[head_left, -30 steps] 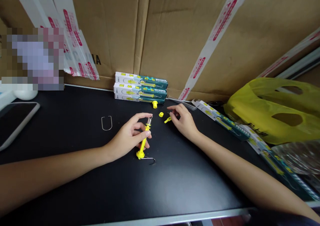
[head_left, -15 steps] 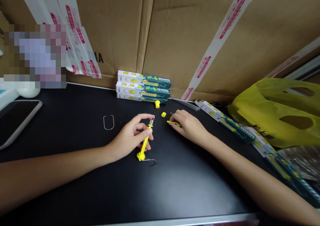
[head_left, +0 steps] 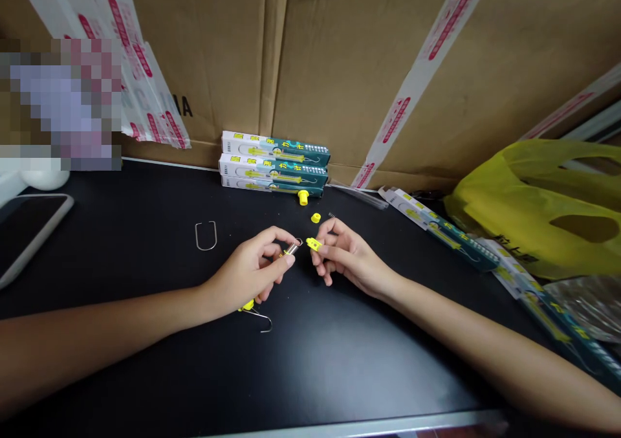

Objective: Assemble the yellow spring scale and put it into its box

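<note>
My left hand [head_left: 252, 263] is closed on the yellow rod of a spring scale, mostly hidden by the fingers. Its metal coil spring [head_left: 293, 249] sticks out past the thumb and ends in a small loop. Below the palm a yellow collar [head_left: 248, 305] and a metal hook [head_left: 266, 323] show. Between thumb and fingers, my right hand [head_left: 356, 257] pinches a small flat yellow plastic piece [head_left: 313, 244] with holes. Its tip points at the spring's loop, with a narrow gap between them. Beyond the hands lie a yellow ring [head_left: 315, 218], a yellow cap [head_left: 303, 197] and a tiny spring [head_left: 331, 215].
A bent wire handle [head_left: 215, 234] lies left of my hands. Stacked spring scale boxes [head_left: 274, 160] stand against the cardboard [head_left: 339, 56]. More boxes [head_left: 436, 228] and a yellow bag [head_left: 514, 218] are at the right, a phone [head_left: 32, 234] at the left.
My right hand has lifted the yellow piece off the table and brought it left towards the spring. My left hand has tilted the rod, its spring end now leaning right.
</note>
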Available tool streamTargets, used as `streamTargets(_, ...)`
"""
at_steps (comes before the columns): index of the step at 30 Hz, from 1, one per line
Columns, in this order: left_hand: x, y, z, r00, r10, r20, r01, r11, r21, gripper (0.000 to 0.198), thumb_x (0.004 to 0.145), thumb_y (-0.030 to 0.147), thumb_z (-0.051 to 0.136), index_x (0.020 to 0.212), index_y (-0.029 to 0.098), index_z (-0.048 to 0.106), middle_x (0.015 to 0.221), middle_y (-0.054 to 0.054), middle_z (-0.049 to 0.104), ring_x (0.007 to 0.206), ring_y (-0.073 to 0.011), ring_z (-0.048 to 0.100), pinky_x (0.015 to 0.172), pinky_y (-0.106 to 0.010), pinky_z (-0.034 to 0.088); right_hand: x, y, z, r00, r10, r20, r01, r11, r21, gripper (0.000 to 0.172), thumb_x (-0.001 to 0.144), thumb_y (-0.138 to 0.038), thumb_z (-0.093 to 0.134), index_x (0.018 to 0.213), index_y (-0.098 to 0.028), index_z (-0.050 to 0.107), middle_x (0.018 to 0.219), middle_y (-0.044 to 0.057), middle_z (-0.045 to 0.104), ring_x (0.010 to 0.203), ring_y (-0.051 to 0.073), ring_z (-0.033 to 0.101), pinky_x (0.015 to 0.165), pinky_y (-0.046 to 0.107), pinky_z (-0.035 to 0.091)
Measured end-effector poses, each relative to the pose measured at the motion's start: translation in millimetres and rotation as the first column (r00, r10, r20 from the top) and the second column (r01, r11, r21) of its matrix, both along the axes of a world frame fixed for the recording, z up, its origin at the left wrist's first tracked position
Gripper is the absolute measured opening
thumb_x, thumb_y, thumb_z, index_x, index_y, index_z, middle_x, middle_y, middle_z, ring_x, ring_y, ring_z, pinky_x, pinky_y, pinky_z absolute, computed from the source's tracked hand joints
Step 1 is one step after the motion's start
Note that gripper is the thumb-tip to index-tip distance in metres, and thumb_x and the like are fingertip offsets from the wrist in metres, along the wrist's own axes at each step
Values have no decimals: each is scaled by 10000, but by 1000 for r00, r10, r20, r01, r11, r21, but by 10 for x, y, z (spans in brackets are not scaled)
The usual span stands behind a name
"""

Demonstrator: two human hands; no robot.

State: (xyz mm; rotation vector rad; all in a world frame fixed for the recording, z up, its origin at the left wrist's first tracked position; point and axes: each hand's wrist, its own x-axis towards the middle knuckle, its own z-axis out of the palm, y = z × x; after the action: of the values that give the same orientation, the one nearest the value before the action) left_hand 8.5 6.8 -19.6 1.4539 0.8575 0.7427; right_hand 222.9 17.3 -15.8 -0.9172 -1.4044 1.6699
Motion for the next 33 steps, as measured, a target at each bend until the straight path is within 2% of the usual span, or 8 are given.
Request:
streamTargets(3, -3, -9, -5, 1000, 7, -29, -7, 1000, 6, 212, 913, 335, 547, 1092, 223, 523, 621, 90, 510, 333, -31, 442, 325, -129, 378, -14, -35, -32, 999, 30, 38, -32, 998, 51, 303, 834, -361, 688, 1000, -212, 483, 689, -55, 581, 514, 86, 579, 414, 186, 497)
streamTargets(6, -8, -15, -24, 999, 2, -35, -2, 1000, 8, 212, 897, 348, 571, 1060, 221, 527, 610, 85, 538, 335, -42, 461, 330, -140, 391, -38, -100, -69, 990, -24, 139, 3, 988, 153, 239, 888, -399, 622, 924, -194, 505, 679, -53, 541, 470, 59, 534, 381, 155, 436)
streamTargets(11, -7, -17, -34, 998, 5, -56, -5, 1000, 13, 196, 897, 353, 567, 1032, 219, 522, 588, 84, 549, 329, -44, 455, 323, -132, 366, -83, -182, -73, 970, -92, 225, 33, 967, 253, 260, 887, -411, 624, 857, -191, 490, 651, -58, 512, 433, 42, 459, 357, 152, 336)
streamTargets(20, 8, -26, 14, 992, 5, -126, 1, 999, 52, 174, 898, 347, 554, 1004, 209, 539, 550, 92, 515, 319, -30, 403, 306, -112, 312, -102, -206, -98, 949, -185, 255, 88, 933, 349, 273, 882, -438, 618, 817, -206, 489, 615, -59, 479, 438, 62, 422, 392, 194, 340)
streamTargets(25, 10, -21, 1, 992, 5, -128, 2, 999, 51, 159, 894, 356, 558, 911, 204, 515, 555, 87, 525, 319, -31, 413, 306, -114, 309, -94, -217, -133, 911, -254, 324, 69, 870, 488, 233, 910, -390, 584, 792, -215, 482, 650, -29, 514, 504, 87, 453, 440, 210, 365)
streamTargets(30, 19, -20, 5, 988, 14, -156, -6, 999, 51, 156, 893, 351, 560, 876, 206, 505, 547, 91, 511, 322, -33, 419, 309, -115, 310, -81, -209, -150, 842, -364, 398, 2, 740, 673, 146, 929, -306, 549, 815, -221, 512, 643, -24, 509, 522, 102, 436, 464, 230, 349)
streamTargets(33, 26, -24, 27, 984, 8, -180, 1, 999, 51, 184, 901, 392, 550, 909, 208, 543, 528, 95, 485, 321, -32, 404, 304, -112, 296, -87, -212, -140, 826, -381, 415, -39, 696, 717, 121, 927, -255, 542, 816, -218, 512, 645, -26, 512, 521, 98, 435, 475, 231, 352)
